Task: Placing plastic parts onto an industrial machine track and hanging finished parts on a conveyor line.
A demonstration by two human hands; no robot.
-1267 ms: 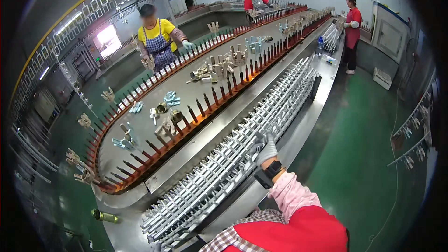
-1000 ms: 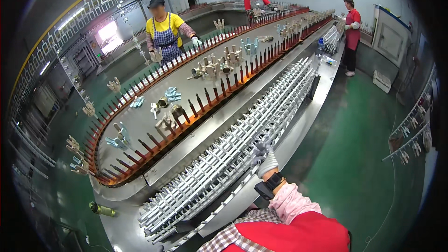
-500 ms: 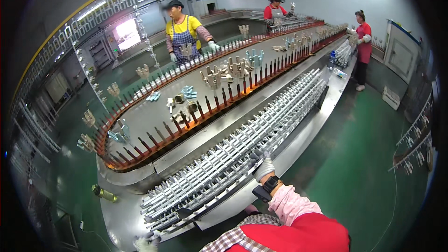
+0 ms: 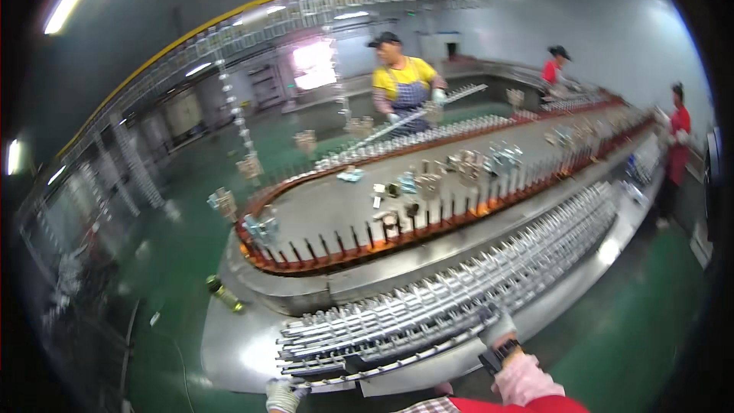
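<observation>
Right gloved hand (image 4: 498, 326): fingers curled around the studded metal rod (image 4: 417, 355), which runs along the near side of the rod pile (image 4: 459, 283). Left gloved hand (image 4: 283, 396): at the rod's left end; grip cannot be determined. Green bottle (image 4: 224, 294): markings too blurred to read.

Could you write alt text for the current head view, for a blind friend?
A gloved left hand and gloved right hand hold a long studded silver metal rod beside stacked similar rods; beyond, dark upright spindles edge a round-ended grey table.

Silver bars (image 4: 443, 289), pink sleeve (image 4: 529, 379)
</observation>
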